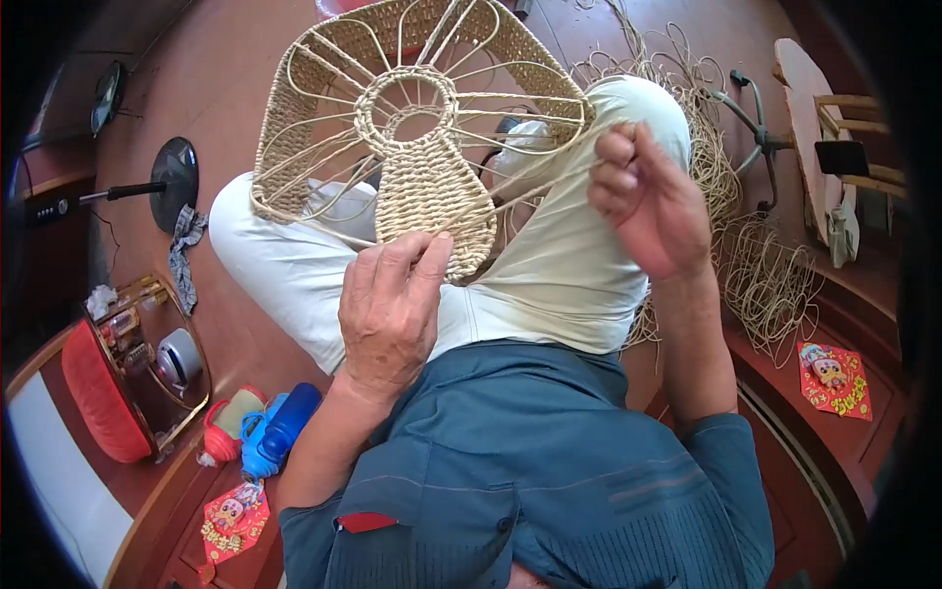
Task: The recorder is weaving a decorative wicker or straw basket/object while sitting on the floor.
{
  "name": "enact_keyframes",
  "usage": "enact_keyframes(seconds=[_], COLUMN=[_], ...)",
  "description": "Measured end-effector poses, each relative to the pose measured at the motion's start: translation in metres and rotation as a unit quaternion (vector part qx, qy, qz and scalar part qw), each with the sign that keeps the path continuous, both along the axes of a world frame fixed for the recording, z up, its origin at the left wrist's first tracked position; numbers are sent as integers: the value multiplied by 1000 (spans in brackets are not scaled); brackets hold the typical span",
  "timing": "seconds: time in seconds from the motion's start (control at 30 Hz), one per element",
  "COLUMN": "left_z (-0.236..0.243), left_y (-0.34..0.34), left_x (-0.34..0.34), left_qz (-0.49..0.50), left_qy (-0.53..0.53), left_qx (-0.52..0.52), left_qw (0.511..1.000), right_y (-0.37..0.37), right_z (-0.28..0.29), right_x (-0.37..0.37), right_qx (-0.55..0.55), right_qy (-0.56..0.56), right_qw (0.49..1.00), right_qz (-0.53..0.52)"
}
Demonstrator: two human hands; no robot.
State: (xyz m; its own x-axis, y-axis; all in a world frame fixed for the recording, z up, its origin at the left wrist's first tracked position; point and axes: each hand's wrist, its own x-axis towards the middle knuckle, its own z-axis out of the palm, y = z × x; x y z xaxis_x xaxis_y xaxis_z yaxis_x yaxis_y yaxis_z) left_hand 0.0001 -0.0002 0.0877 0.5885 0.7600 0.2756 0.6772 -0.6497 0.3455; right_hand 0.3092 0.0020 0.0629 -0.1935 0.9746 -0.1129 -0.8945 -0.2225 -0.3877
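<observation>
- Left hand: your fingers are closed on the lower edge of the woven panel, thumb behind it, steadying the piece over your lap.
- Right hand: curled shut on a thin cane strand running taut from the frame.
- Woven frame: dome-shaped, wire ribs, central ring bound in cane, resting against your knees; one panel filled, the others open.
- Step, as judged: mid-weave, drawing a strand tight; the next pass looks to need threading between ribs under even tension.
- Loose cane bundle: on the floor to your right.
- Red diamond-shaped sticker: right, cartoon figure; a second diamond sticker lower left.
- Blue bottle: left floor.
</observation>
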Motion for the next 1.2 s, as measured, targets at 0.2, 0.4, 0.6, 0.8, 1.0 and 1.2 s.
enact_keyframes(seconds=[0.2,0.4,0.6,0.8,1.0,1.2], left_z=[6,9,5,3,5,1], left_y=[-7,-3,-2,2,4,6], left_x=[6,10,10,0,10,18], left_qz=[-12,-26,-39,-55,-51,-42], left_qy=[133,162,143,104,171,179], left_qx=[58,14,4,-20,27,32], left_qw=[989,986,989,993,984,983], right_y=[22,10,-33,-64,-43,-38], right_z=[37,56,21,-20,-49,-60], right_x=[16,-10,-53,-90,-111,-126], right_qx=[41,114,4,-130,-197,-232], right_qy=[-76,-559,-596,-399,-236,-130], right_qw=[991,808,779,908,949,959], right_qz=[-100,-146,-195,3,76,98])
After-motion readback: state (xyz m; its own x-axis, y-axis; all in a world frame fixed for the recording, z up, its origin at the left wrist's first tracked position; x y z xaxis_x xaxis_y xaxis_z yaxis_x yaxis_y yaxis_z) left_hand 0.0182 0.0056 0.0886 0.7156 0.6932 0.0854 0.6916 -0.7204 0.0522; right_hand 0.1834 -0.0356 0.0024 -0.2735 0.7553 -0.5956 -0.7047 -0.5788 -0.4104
